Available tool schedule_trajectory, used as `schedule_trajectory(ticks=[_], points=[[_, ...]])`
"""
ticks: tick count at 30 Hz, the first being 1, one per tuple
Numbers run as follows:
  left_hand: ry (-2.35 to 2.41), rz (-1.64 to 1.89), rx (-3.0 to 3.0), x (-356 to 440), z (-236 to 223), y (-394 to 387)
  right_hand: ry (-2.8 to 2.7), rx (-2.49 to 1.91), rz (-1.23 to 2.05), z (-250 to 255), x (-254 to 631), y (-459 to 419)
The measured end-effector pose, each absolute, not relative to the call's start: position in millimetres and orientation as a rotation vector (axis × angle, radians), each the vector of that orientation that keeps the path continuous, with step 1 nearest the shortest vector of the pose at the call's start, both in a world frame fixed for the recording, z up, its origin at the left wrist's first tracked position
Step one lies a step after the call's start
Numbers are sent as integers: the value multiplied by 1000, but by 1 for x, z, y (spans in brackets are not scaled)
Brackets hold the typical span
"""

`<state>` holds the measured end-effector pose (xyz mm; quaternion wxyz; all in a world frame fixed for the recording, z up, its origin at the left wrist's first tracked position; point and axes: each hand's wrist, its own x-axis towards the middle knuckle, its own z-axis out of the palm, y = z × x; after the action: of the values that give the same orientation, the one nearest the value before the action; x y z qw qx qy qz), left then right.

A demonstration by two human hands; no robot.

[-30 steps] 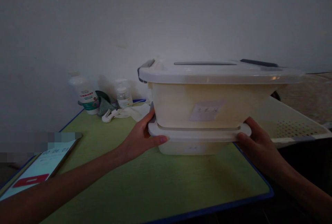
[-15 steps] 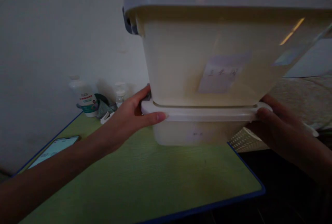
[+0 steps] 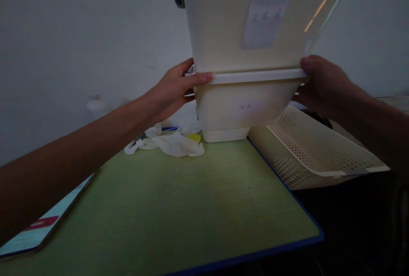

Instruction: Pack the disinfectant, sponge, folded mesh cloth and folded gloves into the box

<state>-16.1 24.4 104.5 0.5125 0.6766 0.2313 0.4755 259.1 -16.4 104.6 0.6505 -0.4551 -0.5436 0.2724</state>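
Two pale plastic storage boxes are stacked in front of me above the table. The large upper box [image 3: 220,33] carries a paper label with handwriting, and its top runs out of view. Beneath it, the smaller lower box [image 3: 217,103] has a white lid rim and a faint label. My left hand [image 3: 179,82] is closed on the left end of that rim, thumb in front. At the right end my right hand [image 3: 322,78] grips the same rim, its thumb on top and fingers underneath.
A green table [image 3: 179,208] with a blue edge lies below. On it are a crumpled white cloth [image 3: 175,145], a white container [image 3: 223,135] at the back, a white bottle [image 3: 96,105] and a phone [image 3: 41,229]. A perforated cream basket [image 3: 297,161] stands beyond the right edge.
Both hands have raised the stacked boxes and carried them farther from me. The cloth, the white container behind and more of the basket have come into view.
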Motion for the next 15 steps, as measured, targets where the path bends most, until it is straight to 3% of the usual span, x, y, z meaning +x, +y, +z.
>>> schedule_trajectory(ticks=[15], points=[[508,1108,1721,-11,86,69,-1174,-1080,574,76,261,15]])
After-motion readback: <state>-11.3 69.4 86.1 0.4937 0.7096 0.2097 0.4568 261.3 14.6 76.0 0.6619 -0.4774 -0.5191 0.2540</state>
